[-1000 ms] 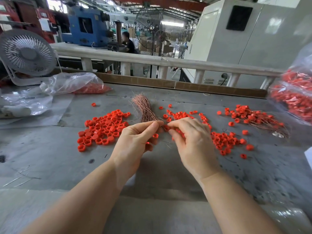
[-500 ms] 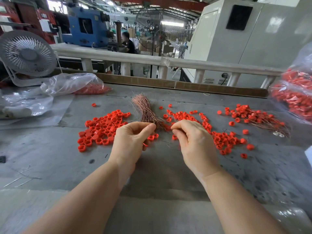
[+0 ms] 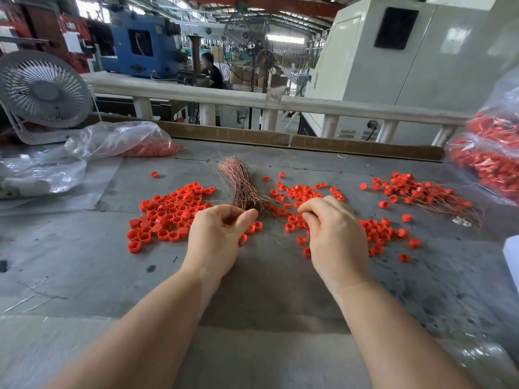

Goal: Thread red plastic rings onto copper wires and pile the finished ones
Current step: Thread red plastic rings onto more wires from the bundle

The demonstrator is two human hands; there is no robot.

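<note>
A bundle of copper wires (image 3: 243, 186) lies on the grey table (image 3: 84, 262), fanned out at its far end. My left hand (image 3: 216, 240) has curled fingers, with thumb and forefinger at the bundle's near end. My right hand (image 3: 334, 237), just right of the bundle, pinches a thin copper wire (image 3: 283, 205) that runs back to it. Loose red rings (image 3: 168, 211) are heaped to the left, and more rings (image 3: 379, 234) are scattered around the right hand. Finished wires with rings (image 3: 424, 196) are piled at the right.
A clear bag of red parts (image 3: 491, 164) bulges at the right edge. Another clear bag (image 3: 126, 141) and plastic sheeting lie at the back left, beside a white fan (image 3: 42, 88). A white rail (image 3: 252, 101) runs behind the table. A person sits far behind it.
My hands have drawn apart. The right hand has moved right, away from the bundle, with a wire in its fingertips. The left hand stays at the bundle's near end.
</note>
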